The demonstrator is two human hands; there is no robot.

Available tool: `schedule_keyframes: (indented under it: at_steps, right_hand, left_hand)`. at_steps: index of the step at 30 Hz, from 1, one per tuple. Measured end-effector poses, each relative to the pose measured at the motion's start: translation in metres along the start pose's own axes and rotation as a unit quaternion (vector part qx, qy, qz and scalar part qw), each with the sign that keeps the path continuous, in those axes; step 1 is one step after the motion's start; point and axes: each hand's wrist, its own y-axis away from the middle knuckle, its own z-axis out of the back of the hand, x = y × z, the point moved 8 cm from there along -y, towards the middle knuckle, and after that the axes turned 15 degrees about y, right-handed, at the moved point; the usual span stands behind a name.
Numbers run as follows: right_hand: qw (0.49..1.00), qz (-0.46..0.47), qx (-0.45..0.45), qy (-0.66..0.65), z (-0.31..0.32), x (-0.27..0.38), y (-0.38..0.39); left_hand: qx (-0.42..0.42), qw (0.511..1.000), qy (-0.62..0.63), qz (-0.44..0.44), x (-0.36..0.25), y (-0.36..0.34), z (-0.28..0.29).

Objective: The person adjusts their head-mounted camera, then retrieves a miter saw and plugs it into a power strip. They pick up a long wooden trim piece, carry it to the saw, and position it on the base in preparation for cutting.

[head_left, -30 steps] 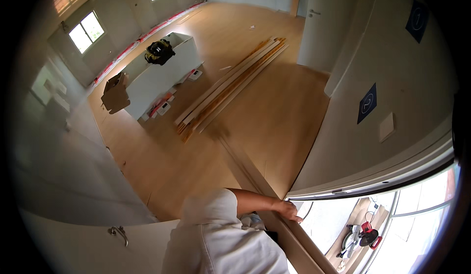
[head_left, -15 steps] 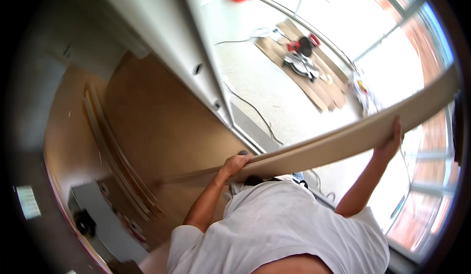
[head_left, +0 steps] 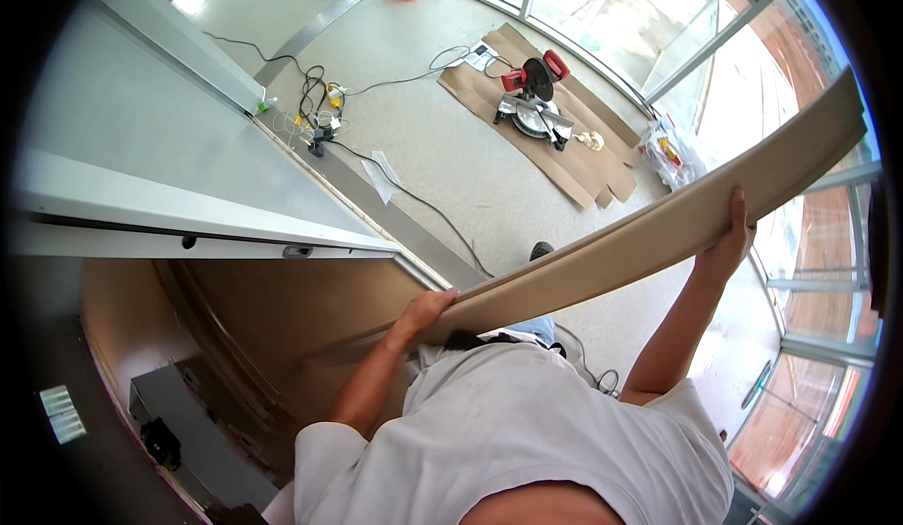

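A long beige trim board (head_left: 602, 262) runs slantwise across my front, its far end raised at the right and its other end reaching back into the brown-floored room at the left. My left hand (head_left: 428, 312) is closed on the board near my waist, thumb along its upper edge. Farther out, my right hand (head_left: 732, 241) grips the board from its lower edge, with fingers showing on its face. A white door (head_left: 216, 241) with latch hardware in its edge stands close to my left hand, apart from the board.
A mitre saw (head_left: 536, 102) rests on flattened cardboard (head_left: 564, 172). Tangled cables (head_left: 315, 102) trail over the pale floor past the metal threshold strip (head_left: 442, 252). A plastic bag (head_left: 673, 153) lies by the glass wall. Behind the door are a grey box (head_left: 193, 421) and long strips (head_left: 216, 337).
The door's edge has swung down and left in view, uncovering floor, cables and a pale panel. The board and both hands have shifted slightly left, with both grips kept.
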Motion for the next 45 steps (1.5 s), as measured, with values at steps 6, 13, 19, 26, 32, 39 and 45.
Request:
schedule_keyframes:
  at_steps: [6, 13, 19, 26, 32, 39, 45]
  right_hand:
    - [0.999, -0.050, 0.003, -0.006, 0.043, -0.040, -0.182]
    - [0.996, -0.003, -0.042, 0.073, 0.073, -0.044, -0.246]
    - [0.984, -0.014, -0.119, 0.131, 0.084, -0.028, -0.241]
    - [0.804, 0.401, -0.180, 0.401, 0.147, 0.071, -0.335]
    - [0.653, 0.527, -0.209, 0.502, 0.187, 0.113, -0.341]
    - [0.698, 0.438, -0.310, 0.474, 0.274, 0.129, -0.302]
    - [0.800, 0.295, -0.392, 0.346, 0.304, 0.090, -0.248]
  left_hand:
    - [-0.011, 1.000, -0.007, 0.005, -0.139, -0.099, -0.103]
    - [0.051, 0.998, -0.013, 0.015, -0.278, -0.191, -0.221]
    - [0.108, 0.994, -0.017, -0.013, -0.386, -0.227, -0.273]
    - [0.216, 0.968, 0.012, -0.123, -0.534, -0.238, -0.339]
    - [0.267, 0.937, -0.006, -0.223, -0.586, -0.231, -0.375]
    - [0.360, 0.877, -0.069, -0.311, -0.592, -0.221, -0.415]
    - [0.409, 0.860, -0.100, -0.290, -0.575, -0.223, -0.413]
